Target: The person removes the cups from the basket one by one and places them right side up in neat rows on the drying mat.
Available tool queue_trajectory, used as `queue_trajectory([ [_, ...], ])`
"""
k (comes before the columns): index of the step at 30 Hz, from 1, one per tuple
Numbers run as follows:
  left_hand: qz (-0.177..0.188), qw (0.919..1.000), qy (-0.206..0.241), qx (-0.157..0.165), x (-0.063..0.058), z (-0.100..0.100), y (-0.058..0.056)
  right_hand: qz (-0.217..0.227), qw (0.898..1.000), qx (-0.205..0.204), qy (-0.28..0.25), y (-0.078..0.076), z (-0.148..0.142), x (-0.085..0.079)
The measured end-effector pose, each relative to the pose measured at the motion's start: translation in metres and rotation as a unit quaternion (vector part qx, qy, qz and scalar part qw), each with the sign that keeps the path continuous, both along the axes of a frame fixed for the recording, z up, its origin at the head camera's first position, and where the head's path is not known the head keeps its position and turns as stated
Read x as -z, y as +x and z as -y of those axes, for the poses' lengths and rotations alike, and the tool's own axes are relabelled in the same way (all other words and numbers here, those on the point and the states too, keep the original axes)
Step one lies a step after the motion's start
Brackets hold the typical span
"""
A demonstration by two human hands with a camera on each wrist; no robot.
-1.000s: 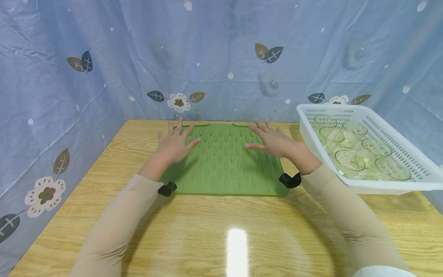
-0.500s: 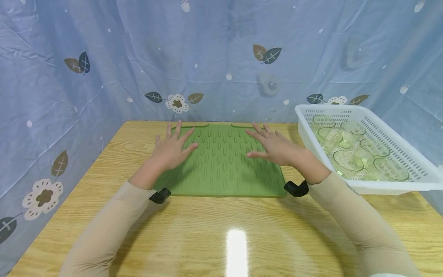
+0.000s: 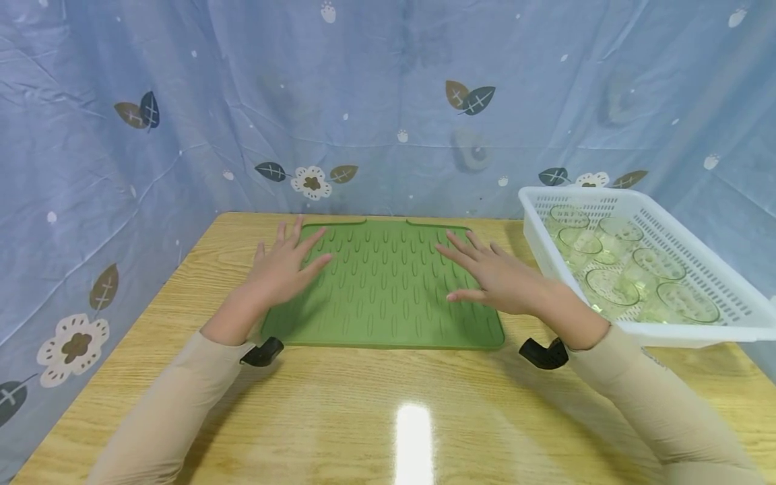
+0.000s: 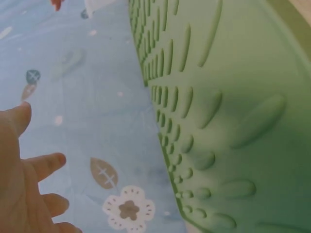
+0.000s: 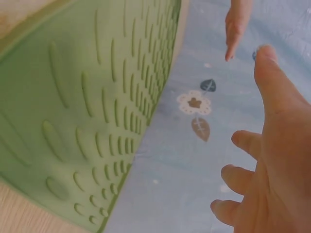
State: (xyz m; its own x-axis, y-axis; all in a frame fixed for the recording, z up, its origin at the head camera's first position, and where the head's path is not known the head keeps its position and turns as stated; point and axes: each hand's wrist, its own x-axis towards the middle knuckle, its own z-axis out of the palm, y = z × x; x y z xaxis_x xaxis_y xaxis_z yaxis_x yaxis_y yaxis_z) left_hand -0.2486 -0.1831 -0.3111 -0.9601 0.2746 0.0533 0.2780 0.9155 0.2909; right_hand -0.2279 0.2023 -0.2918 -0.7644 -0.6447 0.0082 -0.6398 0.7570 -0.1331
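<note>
Green ridged mat (image 3: 388, 289) on wooden table (image 3: 339, 417) — below and between left hand (image 3: 275, 275) and right hand (image 3: 503, 281). Both hover above its sides, fingers spread, thumbs pointing inward. Right of right hand — white basket (image 3: 697, 335) holding greenish see-through cups (image 3: 612, 291). Beyond fingertips, blue printed curtain (image 3: 388, 67).

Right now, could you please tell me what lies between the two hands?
In the head view, only the green ridged mat shows between the left hand and the right hand, with nothing on it.
</note>
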Motion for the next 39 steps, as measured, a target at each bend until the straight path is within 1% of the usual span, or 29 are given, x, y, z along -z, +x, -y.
queue_trajectory([
  [8, 0.002, 0.9999, -0.007, 0.01, 0.001, 0.01, 0.007, 0.01, 0.999, 0.001, -0.041, 0.019, -0.019, -0.003],
  [14, 0.003, 0.9998, 0.002, 0.02, 0.005, 0.015, 0.011, 0.017, 0.998, 0.009, -0.062, 0.03, -0.039, -0.01],
  [21, -0.003, 0.9991, 0.013, 0.039, 0.012, 0.019, 0.014, -0.006, 0.996, 0.046, -0.079, 0.035, -0.072, -0.016],
  [26, -0.01, 0.9989, 0.019, 0.042, 0.016, 0.021, 0.015, 0.015, 0.989, 0.085, -0.122, 0.041, -0.1, -0.016],
  [29, -0.008, 0.9989, 0.024, 0.039, 0.017, 0.022, 0.015, 0.02, 0.983, 0.106, -0.149, 0.044, -0.116, -0.013],
  [32, -0.004, 0.999, 0.031, 0.033, 0.018, 0.023, 0.015, 0.023, 0.979, 0.123, -0.16, 0.045, -0.131, -0.008],
  [34, 0.0, 0.9988, 0.038, 0.03, 0.019, 0.023, 0.014, 0.023, 0.978, 0.133, -0.162, 0.044, -0.141, -0.004],
  [39, -0.002, 0.999, 0.036, 0.026, 0.024, 0.024, 0.01, 0.034, 0.972, 0.158, -0.17, 0.041, -0.161, 0.003],
])
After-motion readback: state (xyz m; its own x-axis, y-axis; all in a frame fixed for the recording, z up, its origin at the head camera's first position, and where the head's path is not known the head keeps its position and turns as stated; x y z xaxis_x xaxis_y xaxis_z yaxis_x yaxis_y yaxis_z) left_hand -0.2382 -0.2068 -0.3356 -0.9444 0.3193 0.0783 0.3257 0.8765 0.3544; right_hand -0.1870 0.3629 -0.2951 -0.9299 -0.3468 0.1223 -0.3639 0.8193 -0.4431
